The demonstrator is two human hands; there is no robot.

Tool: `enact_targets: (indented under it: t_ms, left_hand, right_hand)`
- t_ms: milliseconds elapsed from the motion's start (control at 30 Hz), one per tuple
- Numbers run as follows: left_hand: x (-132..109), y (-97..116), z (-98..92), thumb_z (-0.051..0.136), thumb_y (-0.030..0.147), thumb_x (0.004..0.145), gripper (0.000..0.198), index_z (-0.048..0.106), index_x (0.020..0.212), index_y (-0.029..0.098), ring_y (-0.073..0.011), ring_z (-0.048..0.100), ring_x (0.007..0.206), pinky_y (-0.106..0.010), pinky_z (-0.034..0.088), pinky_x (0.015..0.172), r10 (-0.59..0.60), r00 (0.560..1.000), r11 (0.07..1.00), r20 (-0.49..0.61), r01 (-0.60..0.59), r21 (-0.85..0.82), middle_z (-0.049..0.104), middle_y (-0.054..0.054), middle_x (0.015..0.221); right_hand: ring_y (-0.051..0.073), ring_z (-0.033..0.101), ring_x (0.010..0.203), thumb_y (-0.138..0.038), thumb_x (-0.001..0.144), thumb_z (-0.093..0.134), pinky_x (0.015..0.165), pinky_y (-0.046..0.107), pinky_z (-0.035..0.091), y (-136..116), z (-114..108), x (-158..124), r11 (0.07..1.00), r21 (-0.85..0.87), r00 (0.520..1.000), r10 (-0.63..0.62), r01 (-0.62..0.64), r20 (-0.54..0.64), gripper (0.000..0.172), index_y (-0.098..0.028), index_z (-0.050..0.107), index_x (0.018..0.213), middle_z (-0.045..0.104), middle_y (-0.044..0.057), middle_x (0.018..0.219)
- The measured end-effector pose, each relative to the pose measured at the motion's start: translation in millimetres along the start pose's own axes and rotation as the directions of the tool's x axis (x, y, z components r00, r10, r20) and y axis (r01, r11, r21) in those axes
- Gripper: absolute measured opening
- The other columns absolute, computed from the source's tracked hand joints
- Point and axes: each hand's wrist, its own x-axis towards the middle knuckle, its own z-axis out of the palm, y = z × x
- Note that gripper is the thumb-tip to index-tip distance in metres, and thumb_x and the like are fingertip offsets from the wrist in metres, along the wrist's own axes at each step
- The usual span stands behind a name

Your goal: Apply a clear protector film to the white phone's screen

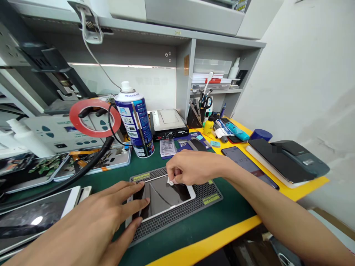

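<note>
Head view: on green bench mat (222,221), left fingers (138,202) splay across phone (166,195), right fingers (174,173) pinch wipe (170,181).

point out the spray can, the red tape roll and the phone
spray can (135,122), head view, blue label
tape roll (73,117), head view, left of ring
phone (163,195), head view, dark screen

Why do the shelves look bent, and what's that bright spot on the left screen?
Head view: the wide lens bows and tilts lines toward the edges and swells the near left hand; the spot on the white phone looks like a reflected light; the right hand, pinching a white scrap, is sharp.
</note>
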Motion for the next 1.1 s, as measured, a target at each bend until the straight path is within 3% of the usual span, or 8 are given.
enact_targets:
  t_ms: [100,367,667,1100]
  left_hand:
    - [4,2,-4.3,0.053,0.048,0.098,0.038,0.06,0.136,0.05,-0.0229,0.065,0.125,-0.034,0.062,0.093,0.096,0.99,0.988,0.099,-0.107,0.109,0.062,0.012,0.143]
    - [9,6,-4.6,0.053,0.051,0.097,0.031,0.07,0.122,0.044,-0.0263,0.069,0.118,-0.038,0.066,0.083,0.114,0.991,0.986,0.07,-0.122,0.117,0.069,0.008,0.134]
    - [13,10,-7.2,0.053,0.048,0.097,0.03,0.076,0.114,0.039,-0.0296,0.07,0.115,-0.04,0.065,0.084,0.099,0.992,0.991,0.078,-0.105,0.085,0.075,0.004,0.124]
    - [13,15,-9.2,0.054,0.046,0.097,0.031,0.078,0.114,0.037,-0.0302,0.069,0.119,-0.041,0.063,0.091,0.045,0.994,0.999,0.098,-0.046,0.007,0.075,0.0,0.124]
  right_hand:
    - [0.012,0.056,0.063,-0.006,0.084,0.059,0.058,0.024,0.038,2,1,0,0.999,-0.037,1.0,0.004,-0.005,-0.02,0.011,-0.014,0.066,0.087,0.068,0.002,0.077]
    - [0.013,0.059,0.067,-0.005,0.083,0.059,0.057,0.024,0.039,2,-1,0,0.999,-0.042,1.0,-0.005,0.005,-0.001,0.013,-0.014,0.068,0.086,0.071,0.003,0.08]
    - [0.013,0.064,0.07,-0.009,0.081,0.064,0.056,0.021,0.039,-5,-2,-4,1.0,0.019,0.983,-0.015,0.011,0.184,0.011,-0.014,0.072,0.087,0.074,0.002,0.084]
    - [0.014,0.067,0.074,-0.017,0.086,0.066,0.059,0.022,0.043,1,-6,-2,0.999,0.041,0.987,0.023,-0.03,0.156,0.007,-0.014,0.072,0.089,0.075,0.004,0.086]
